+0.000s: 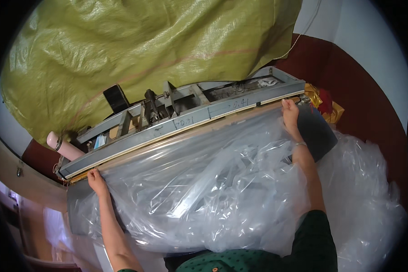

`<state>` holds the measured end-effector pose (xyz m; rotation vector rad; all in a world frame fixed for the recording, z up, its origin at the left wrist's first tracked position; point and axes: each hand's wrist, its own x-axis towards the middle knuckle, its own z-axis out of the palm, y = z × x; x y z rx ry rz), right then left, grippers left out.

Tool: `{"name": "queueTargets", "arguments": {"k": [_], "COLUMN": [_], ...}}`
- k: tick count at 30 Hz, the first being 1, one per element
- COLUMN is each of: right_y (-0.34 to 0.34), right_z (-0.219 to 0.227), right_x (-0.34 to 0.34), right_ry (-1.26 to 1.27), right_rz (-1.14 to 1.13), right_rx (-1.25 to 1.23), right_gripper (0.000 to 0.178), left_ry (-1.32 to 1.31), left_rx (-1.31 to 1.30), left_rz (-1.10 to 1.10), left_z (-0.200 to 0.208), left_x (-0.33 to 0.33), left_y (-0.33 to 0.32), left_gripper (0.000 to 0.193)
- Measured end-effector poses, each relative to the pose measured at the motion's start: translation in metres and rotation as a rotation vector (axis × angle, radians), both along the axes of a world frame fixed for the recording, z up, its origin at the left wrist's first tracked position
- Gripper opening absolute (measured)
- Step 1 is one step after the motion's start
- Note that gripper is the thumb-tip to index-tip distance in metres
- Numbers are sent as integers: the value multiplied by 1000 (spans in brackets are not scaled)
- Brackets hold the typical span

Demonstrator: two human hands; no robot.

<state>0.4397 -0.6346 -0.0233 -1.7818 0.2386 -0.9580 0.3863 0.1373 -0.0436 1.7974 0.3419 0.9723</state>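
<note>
A wide sheet of clear plastic film point(181, 195) lies rumpled over a dark board in front of me. My left hand point(95, 177) is closed at the film's far left corner, close to the front edge of a long grey metal frame point(190, 121). At the far right, my right hand point(289, 112) pinches the film's other corner by the same edge. Between the two hands the film's far edge runs fairly straight along the frame. A pale strip point(167, 137) follows the frame's front side.
Behind the frame bulges a big yellow-green woven sack point(158, 41). A dark phone point(116, 98) leans on it. A pink bottle point(64, 145) rests at the frame's left end. More film point(362, 190) heaps at the right, below gold wrapping point(334, 112). A door point(13, 158) stands at left.
</note>
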Motion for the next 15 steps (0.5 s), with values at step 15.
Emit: {"name": "queueTargets", "arguments": {"k": [15], "right_y": [5], "right_z": [12], "right_x": [-1], "right_ry": [-26], "right_rz": [-265], "right_rx": [51], "right_gripper": [6], "left_ry": [-11], "left_rx": [-80], "left_rz": [81], "left_z": [13], "left_x": [-8], "left_y": [-3], "left_gripper": [10]}}
